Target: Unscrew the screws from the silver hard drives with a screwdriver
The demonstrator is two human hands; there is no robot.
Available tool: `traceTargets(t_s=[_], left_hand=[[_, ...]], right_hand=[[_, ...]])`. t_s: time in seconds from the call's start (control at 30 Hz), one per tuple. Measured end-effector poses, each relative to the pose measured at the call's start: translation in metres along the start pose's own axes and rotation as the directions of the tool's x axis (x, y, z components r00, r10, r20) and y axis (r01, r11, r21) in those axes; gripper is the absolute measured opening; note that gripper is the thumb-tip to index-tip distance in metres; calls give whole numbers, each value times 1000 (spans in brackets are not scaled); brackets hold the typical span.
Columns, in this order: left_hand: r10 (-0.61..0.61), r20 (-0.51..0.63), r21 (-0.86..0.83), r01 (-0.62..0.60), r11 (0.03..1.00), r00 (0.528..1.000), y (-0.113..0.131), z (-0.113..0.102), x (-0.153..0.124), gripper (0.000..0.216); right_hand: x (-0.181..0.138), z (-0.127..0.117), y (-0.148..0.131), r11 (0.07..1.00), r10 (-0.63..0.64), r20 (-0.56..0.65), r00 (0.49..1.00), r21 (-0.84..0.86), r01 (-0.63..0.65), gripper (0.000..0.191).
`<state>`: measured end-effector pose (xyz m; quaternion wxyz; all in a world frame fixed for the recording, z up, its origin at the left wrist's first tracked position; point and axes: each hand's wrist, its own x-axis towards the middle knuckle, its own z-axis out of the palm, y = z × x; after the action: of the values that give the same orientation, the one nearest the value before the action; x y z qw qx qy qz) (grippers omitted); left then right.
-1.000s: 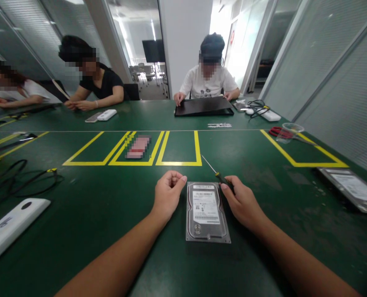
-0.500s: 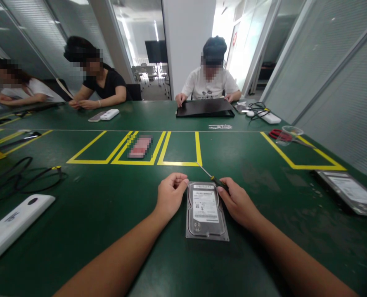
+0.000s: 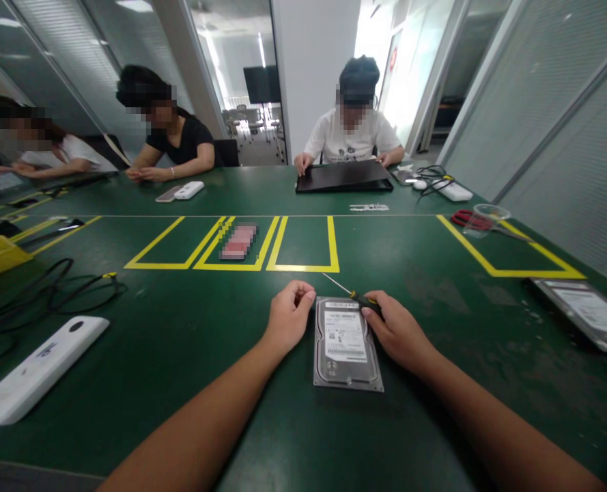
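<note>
A hard drive (image 3: 344,348) with a white label lies flat on the green table in front of me. At its upper left corner is my left hand (image 3: 289,314), thumb and curled fingers pinched together; whatever they hold, if anything, is too small to make out. My right hand (image 3: 398,328) grips a screwdriver (image 3: 360,298) by its dark green and yellow handle, over the drive's upper right corner. The thin metal shaft points up and left, away from the drive, its tip near the yellow tape.
Another hard drive (image 3: 584,311) lies at right, near red-handled scissors (image 3: 472,220) and a clear plastic cup (image 3: 491,215). Yellow tape (image 3: 303,268) marks areas ahead. A white power bank (image 3: 41,372) and black cables (image 3: 57,294) are at left. Across sits a person (image 3: 354,133) with a black panel (image 3: 344,178).
The view has shifted slightly, so everything sits a little further right. My left fingers have curled in a bit more; the screwdriver stays in my right hand, turned slightly.
</note>
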<state>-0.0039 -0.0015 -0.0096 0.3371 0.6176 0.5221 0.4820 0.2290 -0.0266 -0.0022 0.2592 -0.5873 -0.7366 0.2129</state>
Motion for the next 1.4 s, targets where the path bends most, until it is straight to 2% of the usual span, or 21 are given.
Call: traceTargets(t_s=[0.23,0.37,0.97,1.4], left_hand=[[26,97,11,-27,1000,995,2,0,-1,12],[25,112,33,-29,999,993,2,-1,-1,14],[4,40,179,-11,984,999,10,-2,-8,13],[-12,7,109,11,994,1000,12,1,-7,13]], right_hand=[[-1,0,0,1000,22,-23,999,14,-22,27],[-2,0,-1,999,36,-28,999,23,-35,27],[-7,1,-9,998,46,-27,999,31,-45,27],[-7,-3,-7,995,43,-179,983,99,-25,25]])
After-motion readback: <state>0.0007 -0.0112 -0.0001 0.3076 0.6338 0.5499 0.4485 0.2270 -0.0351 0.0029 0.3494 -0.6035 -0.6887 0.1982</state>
